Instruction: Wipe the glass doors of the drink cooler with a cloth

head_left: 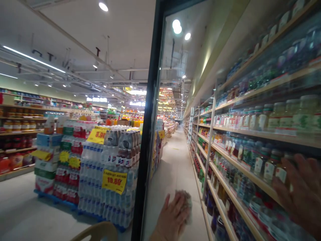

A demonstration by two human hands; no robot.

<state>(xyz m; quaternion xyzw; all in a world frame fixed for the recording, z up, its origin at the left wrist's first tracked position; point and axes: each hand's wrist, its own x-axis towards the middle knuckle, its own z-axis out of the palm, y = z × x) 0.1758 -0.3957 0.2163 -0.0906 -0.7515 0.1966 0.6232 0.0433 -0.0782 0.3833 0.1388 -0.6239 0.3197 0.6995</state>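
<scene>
My left hand (172, 219) presses a small crumpled cloth (187, 205) against the lower part of a tall glass door (175, 110) with a black frame (146, 134). My right hand (302, 195) is at the far right, blurred and close to the camera. Its fingers are spread flat and it holds nothing, in front of shelves of bottled drinks (250, 160). Whether it touches glass there I cannot tell.
A supermarket aisle (173, 160) runs ahead between the drink shelves on the right and stacked packs of water bottles (107, 174) with yellow price signs on the left. A beige chair back (97, 231) sits at the bottom edge. More shelves (17, 134) line the far left wall.
</scene>
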